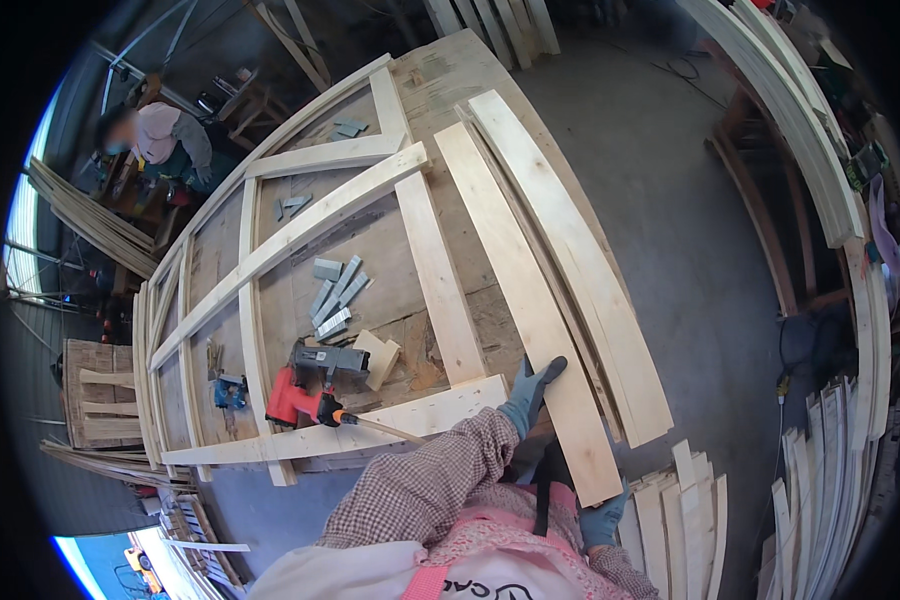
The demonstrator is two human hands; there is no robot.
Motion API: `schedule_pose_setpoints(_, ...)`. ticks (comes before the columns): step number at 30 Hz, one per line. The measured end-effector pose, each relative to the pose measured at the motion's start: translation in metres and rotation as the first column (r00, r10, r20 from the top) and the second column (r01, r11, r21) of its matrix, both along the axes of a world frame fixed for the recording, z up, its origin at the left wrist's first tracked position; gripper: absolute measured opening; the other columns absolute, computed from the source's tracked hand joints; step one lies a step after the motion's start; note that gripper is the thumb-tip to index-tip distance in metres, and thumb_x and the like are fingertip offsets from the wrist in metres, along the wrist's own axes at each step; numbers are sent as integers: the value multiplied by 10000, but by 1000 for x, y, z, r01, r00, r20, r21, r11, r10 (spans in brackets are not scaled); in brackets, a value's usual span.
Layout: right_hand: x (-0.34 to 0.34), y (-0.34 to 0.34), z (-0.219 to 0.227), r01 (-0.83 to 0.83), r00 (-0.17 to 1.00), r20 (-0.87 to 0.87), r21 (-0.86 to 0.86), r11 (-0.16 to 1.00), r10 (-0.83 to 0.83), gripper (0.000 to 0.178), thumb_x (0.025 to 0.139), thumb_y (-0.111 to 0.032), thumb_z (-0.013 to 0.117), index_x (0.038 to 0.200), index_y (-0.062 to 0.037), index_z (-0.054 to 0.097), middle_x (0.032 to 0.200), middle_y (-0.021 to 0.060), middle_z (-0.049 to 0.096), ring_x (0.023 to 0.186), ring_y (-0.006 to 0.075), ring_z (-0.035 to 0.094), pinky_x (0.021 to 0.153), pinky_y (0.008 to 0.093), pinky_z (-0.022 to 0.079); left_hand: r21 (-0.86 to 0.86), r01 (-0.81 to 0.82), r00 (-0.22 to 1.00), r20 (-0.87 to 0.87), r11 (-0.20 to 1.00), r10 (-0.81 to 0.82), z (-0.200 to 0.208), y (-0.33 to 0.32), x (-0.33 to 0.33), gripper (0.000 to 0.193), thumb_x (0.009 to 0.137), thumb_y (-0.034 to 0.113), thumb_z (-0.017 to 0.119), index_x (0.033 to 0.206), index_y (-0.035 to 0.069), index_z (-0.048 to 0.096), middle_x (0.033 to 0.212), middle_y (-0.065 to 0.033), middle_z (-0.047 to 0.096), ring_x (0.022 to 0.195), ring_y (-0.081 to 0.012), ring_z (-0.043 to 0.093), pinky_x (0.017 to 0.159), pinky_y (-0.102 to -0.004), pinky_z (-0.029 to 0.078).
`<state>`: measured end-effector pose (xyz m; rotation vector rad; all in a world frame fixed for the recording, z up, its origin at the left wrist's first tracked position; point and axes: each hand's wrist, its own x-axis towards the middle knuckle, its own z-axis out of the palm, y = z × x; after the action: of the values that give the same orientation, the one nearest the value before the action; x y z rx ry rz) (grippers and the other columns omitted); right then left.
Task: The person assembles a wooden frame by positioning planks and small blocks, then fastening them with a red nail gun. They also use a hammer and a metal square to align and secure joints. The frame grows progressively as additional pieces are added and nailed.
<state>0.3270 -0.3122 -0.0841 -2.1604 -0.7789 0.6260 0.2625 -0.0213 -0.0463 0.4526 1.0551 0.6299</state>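
A long pale wooden board (526, 300) lies slanting across the right side of the workbench, its near end jutting past the edge toward me. My left hand (526, 396), in a blue-grey glove, grips the board's left edge, thumb over the top face. At the near end, my right hand (602, 518), gloved alike, holds the corner from the right; its fingers are partly hidden. Left of the board is a nailed-together timber frame (248, 262) with crossing slats. A red and grey nail gun (305, 395) rests on its near rail, by several strips of metal fasteners (338, 298).
More planks (580, 270) lie stacked right of the board. A blue tool (230, 392) and small wood offcuts (378, 358) sit inside the frame. Bundles of slats (675, 520) stand at lower right. Another person (165, 135) works at the far left, beyond the bench.
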Motion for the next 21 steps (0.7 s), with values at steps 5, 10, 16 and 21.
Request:
schedule_pose_setpoints(5,-1,-3,-33,11,999,-38,7,1000,-11,801,622,-161,765,1276,34,347,1191,163,453,1125,296,464,975,351,370,171,62,996,-75,983,-49,-21,0,3,724,705,251,800,1263,17,403,1106,-137,578,924,-228,616,780,-328,537)
schedule_pose_setpoints(10,15,3,-46,14,982,-187,67,998,-2,641,725,-114,717,1254,-22,367,1229,142,456,1126,266,499,918,352,448,122,389,871,-371,913,-322,-22,22,-5,661,696,348,794,1172,-6,503,1001,-109,624,826,-175,627,736,-296,532)
schedule_pose_setpoints(16,16,18,-36,42,985,-172,139,989,-18,615,753,-109,692,1257,-35,348,1243,149,428,1102,304,508,879,395,473,203,319,884,-415,926,-214,-22,19,1,567,719,358,769,1106,-9,575,946,-109,654,769,-167,635,691,-277,529)
schedule_pose_setpoints(21,12,41,-51,49,999,14,-41,998,-48,812,618,-198,772,1250,35,319,1132,224,416,1079,395,444,935,452,373,202,290,889,-418,936,-185,-10,57,4,559,728,333,765,1105,-33,573,964,-134,656,791,-201,650,687,-300,543)
